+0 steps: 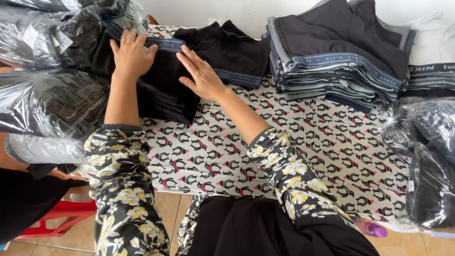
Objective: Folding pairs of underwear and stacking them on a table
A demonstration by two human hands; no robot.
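Pressing flat, fingers spread, left hand [130,54] and right hand [201,76] both lying open on the folded black garment with a grey-blue waistband [161,90], pinching nothing. Lying at the far left of the penguin-patterned cloth table cover [303,142], waistband edge pointing away from the body, long axis running roughly near-to-far. Butting against crinkled clear plastic bags of dark clothing [52,102] to the garment's left. Leaving open cover right of and nearer than the garment; tall stack of folded grey garments [336,57] standing well right.
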